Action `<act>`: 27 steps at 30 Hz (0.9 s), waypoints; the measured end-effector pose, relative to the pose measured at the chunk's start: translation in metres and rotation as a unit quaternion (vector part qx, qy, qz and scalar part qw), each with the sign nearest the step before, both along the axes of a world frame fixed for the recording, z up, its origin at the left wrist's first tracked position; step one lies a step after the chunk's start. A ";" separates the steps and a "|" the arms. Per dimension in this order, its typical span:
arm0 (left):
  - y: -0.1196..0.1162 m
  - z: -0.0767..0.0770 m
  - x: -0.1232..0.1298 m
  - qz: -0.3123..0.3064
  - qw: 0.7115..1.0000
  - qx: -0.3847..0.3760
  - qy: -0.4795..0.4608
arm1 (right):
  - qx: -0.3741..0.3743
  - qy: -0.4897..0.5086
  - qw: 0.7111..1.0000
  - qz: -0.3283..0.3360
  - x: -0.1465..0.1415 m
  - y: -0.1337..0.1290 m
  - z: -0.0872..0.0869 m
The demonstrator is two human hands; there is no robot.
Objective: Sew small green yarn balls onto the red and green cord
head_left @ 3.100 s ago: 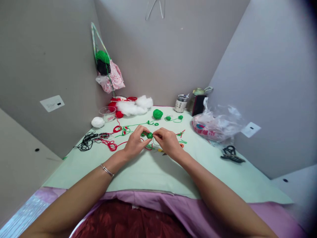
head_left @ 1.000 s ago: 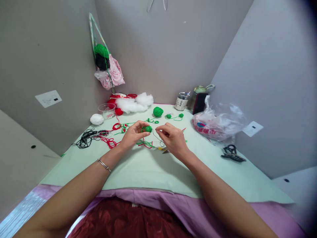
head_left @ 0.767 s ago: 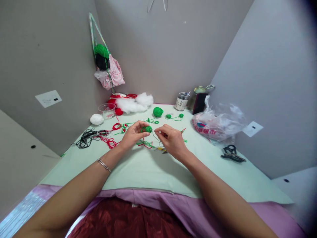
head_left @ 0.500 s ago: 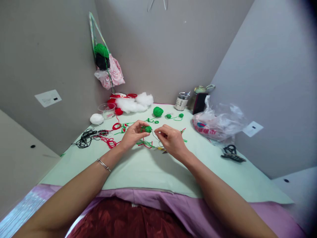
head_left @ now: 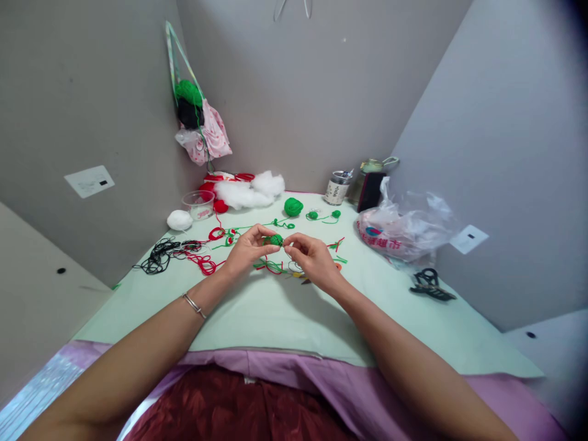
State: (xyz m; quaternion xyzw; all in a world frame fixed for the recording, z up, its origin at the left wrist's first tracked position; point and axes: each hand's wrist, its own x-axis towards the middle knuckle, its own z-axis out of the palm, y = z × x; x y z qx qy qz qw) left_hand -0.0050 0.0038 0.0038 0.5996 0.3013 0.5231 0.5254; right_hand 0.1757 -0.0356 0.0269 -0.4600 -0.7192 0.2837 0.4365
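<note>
Between the thumb and fingers of my left hand (head_left: 250,246) is a small green knitted or crocheted ball (head_left: 276,240). My right hand (head_left: 309,252) is closed in a pinch against the ball's right side; whatever lies between those fingertips is too small to make out. Below the hands, green and red yarn pieces (head_left: 272,266) lie on the table beside yellow-handled scissors (head_left: 297,275), which my right hand partly hides. An orange round thing (head_left: 339,267) shows just right of that hand.
Black yarn (head_left: 165,254), red yarn (head_left: 204,263) and a white ball (head_left: 179,220) lie left. Behind are white stuffing (head_left: 248,191), a green yarn ball (head_left: 293,207) and a pen tin (head_left: 337,188). A plastic bag (head_left: 399,226) and black hair claw (head_left: 430,285) sit right.
My right hand has moved slightly left, its fingertips now meeting the green ball. The dark thread that curved below the fingers is less visible, and the orange thing has come into view.
</note>
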 end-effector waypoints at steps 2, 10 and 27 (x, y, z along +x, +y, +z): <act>0.000 0.000 0.000 0.000 1.000 -0.003 0.000 | -0.025 0.012 1.000 0.015 0.001 0.001 0.000; -0.002 -0.008 0.005 -0.004 0.998 0.046 0.048 | -0.093 0.048 0.994 0.020 0.002 0.008 -0.009; -0.011 -0.006 0.005 0.000 0.953 0.191 0.234 | 0.024 0.101 0.994 -0.020 0.010 0.000 0.022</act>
